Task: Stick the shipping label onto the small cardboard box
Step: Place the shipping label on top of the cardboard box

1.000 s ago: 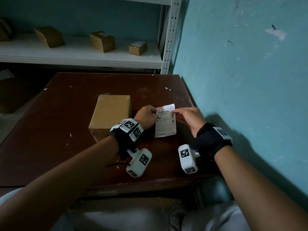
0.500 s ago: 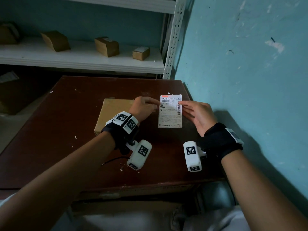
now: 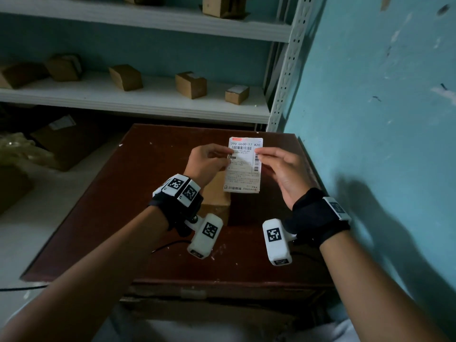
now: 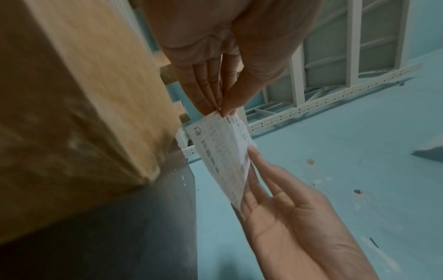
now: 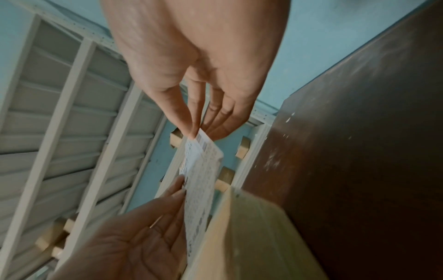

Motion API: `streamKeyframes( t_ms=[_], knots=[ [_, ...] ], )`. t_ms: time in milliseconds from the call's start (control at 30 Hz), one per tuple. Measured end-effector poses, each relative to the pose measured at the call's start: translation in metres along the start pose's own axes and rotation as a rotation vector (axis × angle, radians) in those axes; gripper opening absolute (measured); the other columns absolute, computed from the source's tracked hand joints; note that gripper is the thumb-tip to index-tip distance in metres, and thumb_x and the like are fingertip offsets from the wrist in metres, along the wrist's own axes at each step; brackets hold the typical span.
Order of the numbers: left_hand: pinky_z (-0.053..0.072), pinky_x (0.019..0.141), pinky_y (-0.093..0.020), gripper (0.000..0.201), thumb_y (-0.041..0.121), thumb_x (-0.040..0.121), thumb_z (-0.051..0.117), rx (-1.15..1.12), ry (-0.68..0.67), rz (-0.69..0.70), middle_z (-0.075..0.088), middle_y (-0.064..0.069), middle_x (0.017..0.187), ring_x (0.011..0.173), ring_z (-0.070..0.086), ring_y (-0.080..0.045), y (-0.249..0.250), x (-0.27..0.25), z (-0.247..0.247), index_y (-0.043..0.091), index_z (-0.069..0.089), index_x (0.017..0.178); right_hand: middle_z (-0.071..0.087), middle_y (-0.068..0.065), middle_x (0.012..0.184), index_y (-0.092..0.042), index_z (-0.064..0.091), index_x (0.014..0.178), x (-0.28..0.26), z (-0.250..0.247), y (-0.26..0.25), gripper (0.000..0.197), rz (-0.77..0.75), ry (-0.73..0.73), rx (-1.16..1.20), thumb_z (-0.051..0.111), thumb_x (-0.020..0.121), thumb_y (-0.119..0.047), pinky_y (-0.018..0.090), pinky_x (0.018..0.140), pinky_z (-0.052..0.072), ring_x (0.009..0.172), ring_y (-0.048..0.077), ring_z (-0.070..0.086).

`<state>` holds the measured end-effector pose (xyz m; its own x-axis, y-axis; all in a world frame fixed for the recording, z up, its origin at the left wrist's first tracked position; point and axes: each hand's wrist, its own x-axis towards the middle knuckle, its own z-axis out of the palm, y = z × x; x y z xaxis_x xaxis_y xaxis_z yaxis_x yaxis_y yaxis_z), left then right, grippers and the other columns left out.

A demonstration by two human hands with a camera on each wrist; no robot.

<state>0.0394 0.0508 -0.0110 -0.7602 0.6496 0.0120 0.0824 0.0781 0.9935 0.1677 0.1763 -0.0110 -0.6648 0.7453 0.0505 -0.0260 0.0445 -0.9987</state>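
Observation:
A white shipping label [image 3: 244,169] with barcodes is held upright in the air above the brown table [image 3: 138,198]. My left hand [image 3: 228,154] pinches its left edge and my right hand [image 3: 256,151] pinches its right edge. The small cardboard box [image 3: 217,197] stands on the table below and behind the label, mostly hidden by my left hand and wrist. In the left wrist view, thumb and fingers of my left hand [image 4: 223,111] nip the label [image 4: 223,157] next to the box [image 4: 84,94]. In the right wrist view, my right hand [image 5: 196,133] pinches the label [image 5: 201,180] above the box [image 5: 251,236].
A white metal shelf [image 3: 138,102] behind the table carries several small cardboard boxes. A teal wall [image 3: 370,119] runs close along the table's right side. Larger cartons [image 3: 64,141] sit on the floor at the left. A thin black cable [image 3: 170,245] lies near the table's front.
Both hands have lifted the label off the table and up in front of the box. The right hand went from touching its edge to pinching it. The head view has tilted upward.

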Motion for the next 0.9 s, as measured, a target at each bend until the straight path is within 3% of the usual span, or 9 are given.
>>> streamKeyframes(
  t_ms=[100,267,567,733,900],
  knots=[
    [0.058,0.072,-0.020,0.019,-0.003,0.085,0.063,-0.008,0.032,-0.002,0.069,-0.009,0.103,0.091,0.069,-0.016,-0.002,-0.004,-0.024,0.004,0.069,0.102,0.074,0.002,0.103,-0.007,0.074,0.100,0.002,0.023,-0.002,0.016,0.000,-0.038,0.008,0.065,0.087,-0.005,0.032,0.095,0.052,0.101,0.013,0.068],
    [0.057,0.071,-0.018,0.020,-0.002,0.084,0.064,0.019,0.090,0.015,0.069,-0.005,0.102,0.091,0.068,-0.013,-0.004,-0.007,-0.053,0.006,0.071,0.101,0.074,0.004,0.104,-0.006,0.074,0.100,0.006,0.051,0.002,0.017,-0.005,-0.093,0.022,0.065,0.087,-0.004,0.037,0.099,0.051,0.101,0.015,0.069],
    [0.055,0.067,-0.015,0.019,-0.001,0.085,0.064,0.047,0.089,0.035,0.068,-0.004,0.102,0.092,0.067,-0.011,-0.007,-0.002,-0.064,0.011,0.070,0.099,0.074,0.004,0.104,-0.010,0.075,0.096,0.011,0.060,0.010,0.016,-0.023,-0.118,0.021,0.064,0.086,-0.003,0.040,0.099,0.051,0.102,0.016,0.069],
    [0.053,0.065,-0.014,0.019,0.003,0.085,0.066,0.176,0.066,0.053,0.067,0.002,0.101,0.091,0.065,-0.007,-0.013,0.002,-0.068,0.013,0.070,0.101,0.074,0.005,0.103,-0.009,0.074,0.099,0.011,0.058,0.014,0.017,-0.086,-0.128,-0.072,0.066,0.085,-0.002,0.027,0.092,0.054,0.101,0.016,0.068],
    [0.053,0.071,-0.017,0.019,0.008,0.083,0.070,0.382,0.029,0.075,0.067,0.003,0.104,0.093,0.065,-0.007,-0.026,0.006,-0.072,0.018,0.068,0.099,0.071,-0.003,0.108,-0.014,0.072,0.102,0.012,0.058,0.026,0.022,-0.188,-0.172,-0.366,0.075,0.081,-0.010,0.019,0.080,0.055,0.097,0.003,0.066]
  ],
)
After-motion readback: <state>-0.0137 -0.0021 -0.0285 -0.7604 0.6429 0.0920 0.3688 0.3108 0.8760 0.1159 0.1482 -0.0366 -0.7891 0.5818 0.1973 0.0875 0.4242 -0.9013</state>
